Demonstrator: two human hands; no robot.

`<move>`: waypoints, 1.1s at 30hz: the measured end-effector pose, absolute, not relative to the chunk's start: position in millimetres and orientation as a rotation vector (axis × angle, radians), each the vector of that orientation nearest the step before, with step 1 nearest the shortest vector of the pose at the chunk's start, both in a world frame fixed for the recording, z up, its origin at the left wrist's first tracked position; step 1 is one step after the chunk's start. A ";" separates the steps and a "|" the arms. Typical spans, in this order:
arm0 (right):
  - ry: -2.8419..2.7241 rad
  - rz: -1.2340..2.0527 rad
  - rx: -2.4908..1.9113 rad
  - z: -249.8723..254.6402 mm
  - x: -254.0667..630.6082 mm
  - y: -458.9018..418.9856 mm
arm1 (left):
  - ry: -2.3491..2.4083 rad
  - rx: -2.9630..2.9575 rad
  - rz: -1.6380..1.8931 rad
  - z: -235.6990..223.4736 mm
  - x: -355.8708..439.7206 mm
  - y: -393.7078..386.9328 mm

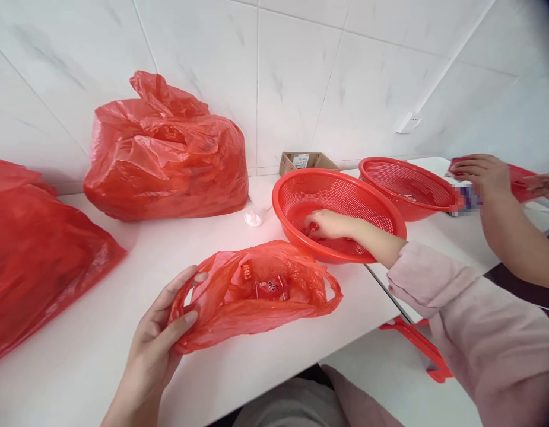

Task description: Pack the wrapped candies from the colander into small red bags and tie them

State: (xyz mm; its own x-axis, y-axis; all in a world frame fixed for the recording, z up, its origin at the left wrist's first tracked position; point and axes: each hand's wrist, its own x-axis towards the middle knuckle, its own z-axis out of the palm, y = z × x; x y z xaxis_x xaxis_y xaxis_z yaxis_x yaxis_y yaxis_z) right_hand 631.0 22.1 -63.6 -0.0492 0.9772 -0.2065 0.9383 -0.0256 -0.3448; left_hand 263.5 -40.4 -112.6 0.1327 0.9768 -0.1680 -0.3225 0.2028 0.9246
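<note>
My left hand (165, 323) grips the left edge of a small red plastic bag (260, 308) that lies open on the white table (123, 261); red packets (269, 289) show inside it. My right hand (330, 225), in a pale pink sleeve, reaches into the nearer red mesh basket (301, 184). Its fingers are closed on a small red item at the basket's bottom.
A large stuffed red bag (167, 154) stands by the tiled wall, another red bag (34, 255) at the left. A second red basket (408, 184), a cardboard box (305, 161) and a white wad (253, 218) lie behind. Another person's hands (483, 172) work at the right.
</note>
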 end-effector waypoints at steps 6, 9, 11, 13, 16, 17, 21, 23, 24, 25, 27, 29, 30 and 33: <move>-1.602 0.904 -1.705 -47.4 633.5 23.6 | 0.967 0.871 1.133 -113.6 263.7 -40.6; -1.303 1.154 -1.473 -33.4 611.9 7.4 | 0.973 0.880 1.132 -113.7 264.6 -40.6; -1.323 1.240 -1.424 -27.8 589.0 -5.1 | 0.969 0.889 1.131 -114.0 265.2 -40.6; -1.435 1.316 -1.394 -27.9 563.3 -16.5 | 0.957 0.897 1.135 -114.5 265.5 -40.5; -1.688 1.186 -1.442 -35.4 532.4 -24.6 | 0.947 0.894 1.148 -115.1 265.2 -40.4; -1.751 1.079 -1.469 -37.8 527.7 -23.4 | 0.947 0.895 1.156 -115.2 264.8 -40.4; -1.835 0.642 -1.603 -39.6 549.4 0.5 | 0.939 0.906 1.180 -114.5 263.0 -41.2; -1.930 0.401 -1.826 -38.7 577.9 15.0 | 0.930 0.907 1.184 -113.7 262.5 -42.0; -2.018 0.318 -1.965 -39.3 592.6 20.2 | 0.926 0.905 1.186 -113.3 262.5 -42.5; -2.105 0.296 -2.091 -41.0 606.1 23.5 | 0.922 0.902 1.189 -112.9 262.5 -43.0; -2.245 0.364 -2.240 -48.1 626.3 24.6 | 0.919 0.890 1.194 -112.2 263.0 -44.0; -2.297 0.462 -2.266 -58.2 636.2 21.8 | 0.922 0.879 1.194 -111.4 263.7 -44.6; -2.312 0.492 -2.267 -63.3 638.2 20.8 | 0.925 0.876 1.191 -111.1 264.0 -44.8; -2.310 0.528 -2.272 -73.5 640.1 24.5 | 0.932 0.876 1.186 -110.2 264.3 -44.6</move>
State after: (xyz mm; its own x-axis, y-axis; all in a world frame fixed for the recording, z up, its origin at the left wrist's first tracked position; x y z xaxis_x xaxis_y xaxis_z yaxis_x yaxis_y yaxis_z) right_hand 640.1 24.5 -73.5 -0.0372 0.9464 -0.3207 0.9918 -0.0044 -0.1280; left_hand 264.3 -44.6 -110.2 0.1233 0.9843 -0.1260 -0.3555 0.1624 0.9205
